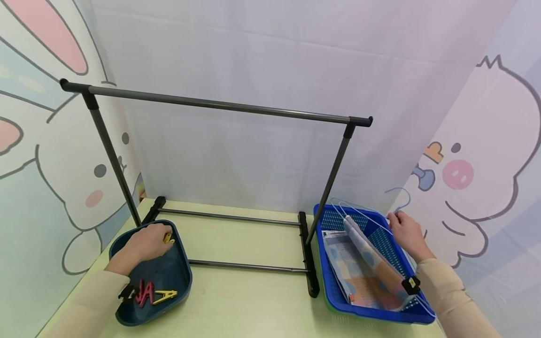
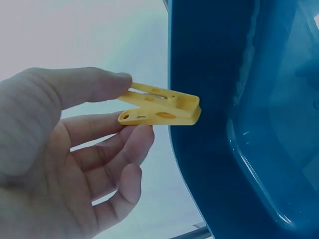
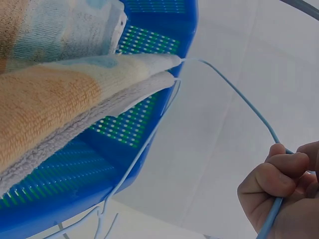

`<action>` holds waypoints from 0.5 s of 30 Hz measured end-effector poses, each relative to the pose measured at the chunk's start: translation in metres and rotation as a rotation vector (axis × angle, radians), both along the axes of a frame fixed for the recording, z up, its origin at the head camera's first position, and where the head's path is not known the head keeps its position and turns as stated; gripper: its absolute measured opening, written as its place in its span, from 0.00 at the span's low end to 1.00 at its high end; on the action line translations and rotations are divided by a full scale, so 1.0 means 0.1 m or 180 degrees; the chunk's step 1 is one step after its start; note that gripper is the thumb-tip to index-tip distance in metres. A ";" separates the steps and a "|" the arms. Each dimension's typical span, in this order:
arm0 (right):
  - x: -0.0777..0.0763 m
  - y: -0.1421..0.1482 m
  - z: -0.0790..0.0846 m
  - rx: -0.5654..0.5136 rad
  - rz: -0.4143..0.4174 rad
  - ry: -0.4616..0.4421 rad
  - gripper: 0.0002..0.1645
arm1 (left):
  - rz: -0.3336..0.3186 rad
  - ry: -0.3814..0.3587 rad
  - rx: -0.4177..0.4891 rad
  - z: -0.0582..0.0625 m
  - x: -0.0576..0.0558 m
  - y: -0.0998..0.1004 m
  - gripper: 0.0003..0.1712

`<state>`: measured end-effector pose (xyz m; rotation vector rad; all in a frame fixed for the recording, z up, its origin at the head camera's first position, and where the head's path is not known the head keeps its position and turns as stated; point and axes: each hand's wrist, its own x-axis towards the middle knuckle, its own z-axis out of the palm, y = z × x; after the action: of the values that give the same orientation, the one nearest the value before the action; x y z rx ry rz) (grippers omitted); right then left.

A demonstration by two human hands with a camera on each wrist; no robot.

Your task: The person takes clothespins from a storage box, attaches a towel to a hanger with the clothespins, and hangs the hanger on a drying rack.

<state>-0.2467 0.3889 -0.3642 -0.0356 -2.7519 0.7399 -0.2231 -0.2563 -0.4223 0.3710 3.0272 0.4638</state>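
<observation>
Pale-yellow worktop [image 1: 249, 305] carried dark-grey metal rack [image 1: 230, 105]. Blue perforated plastic basket [image 1: 363, 311] sat right, dark-teal plastic tray [image 1: 169, 267] left. Pastel patterned towel [image 1: 376, 263] hung over light-blue wire hanger [image 3: 270, 219] at the basket. Right hand [image 1: 407, 234] gripped hanger; left hand [image 1: 145, 241] pinched yellow plastic clip [image 2: 182, 112] at tray's far end.

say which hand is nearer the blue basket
Right: the right hand grips a blue hanger beside the blue basket; the left hand is across the garment rack, at the tray.
</observation>
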 end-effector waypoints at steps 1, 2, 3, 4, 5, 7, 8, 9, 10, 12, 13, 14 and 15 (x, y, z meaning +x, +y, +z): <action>0.01 -0.01 0.01 -0.0001 0.0001 0.0020 0.26 | -0.0003 0.0006 0.0031 0.01 0.00 0.01 0.05; 0.01 -0.02 0.02 0.0000 0.0003 0.0032 0.25 | 0.0001 -0.0006 0.0063 0.02 0.01 0.02 0.05; 0.02 -0.03 0.04 -0.0001 0.0005 0.0038 0.25 | -0.0003 -0.0007 0.0094 0.03 0.01 0.04 0.05; 0.02 -0.04 0.05 -0.0001 0.0004 0.0047 0.24 | -0.0017 0.0005 0.0112 0.03 0.01 0.05 0.05; 0.03 -0.04 0.06 0.0011 0.0000 0.0061 0.24 | -0.0021 0.0016 0.0118 0.04 0.01 0.06 0.06; 0.03 -0.05 0.08 0.0024 -0.0001 0.0097 0.24 | -0.0024 0.0031 0.0119 0.05 0.00 0.09 0.08; 0.03 -0.05 0.09 0.0035 -0.0005 0.0120 0.24 | -0.0031 0.0050 0.0101 0.06 -0.01 0.10 0.09; 0.04 -0.05 0.10 0.0040 -0.0011 0.0139 0.24 | -0.0033 0.0061 0.0095 0.06 -0.01 0.11 0.10; 0.04 -0.04 0.11 0.0039 -0.0016 0.0154 0.24 | -0.0039 0.0068 0.0087 0.06 -0.02 0.12 0.11; 0.04 -0.03 0.12 0.0034 -0.0025 0.0165 0.24 | -0.0040 0.0055 0.0101 0.06 -0.02 0.14 0.11; 0.04 -0.03 0.13 0.0028 -0.0036 0.0163 0.24 | -0.0044 0.0049 0.0109 0.06 -0.03 0.15 0.11; 0.05 -0.03 0.13 0.0030 -0.0049 0.0159 0.24 | -0.0049 0.0039 0.0118 0.06 -0.03 0.15 0.10; 0.05 -0.02 0.14 0.0014 -0.0060 0.0150 0.24 | -0.0051 0.0027 0.0137 0.05 -0.03 0.16 0.10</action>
<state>-0.2417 0.3864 -0.3507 -0.0428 -2.7048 0.7207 -0.2259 -0.2404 -0.4176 0.4006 3.0240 0.5285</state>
